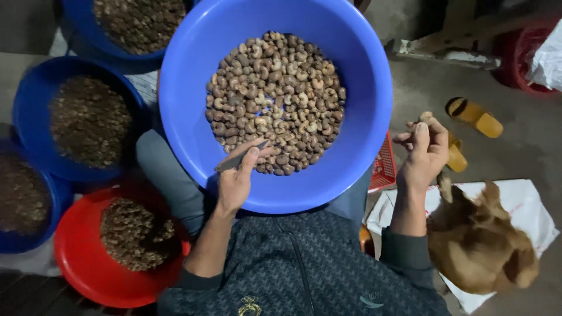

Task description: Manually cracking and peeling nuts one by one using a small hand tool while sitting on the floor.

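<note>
Two hands at work. Left hand (237,178) grips a small knife (240,158), fingers wrapped narrow round it, blade lying across toward the cashew heap (275,99) in the big blue basin (363,88), touching its near edge. Right hand (424,149), well apart outside the rim, pinches one nut (426,116) upward.

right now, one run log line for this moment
left hand: holds small dark knife over big blue plastic basin of cashews | right hand: pinches one pale cashew
</note>
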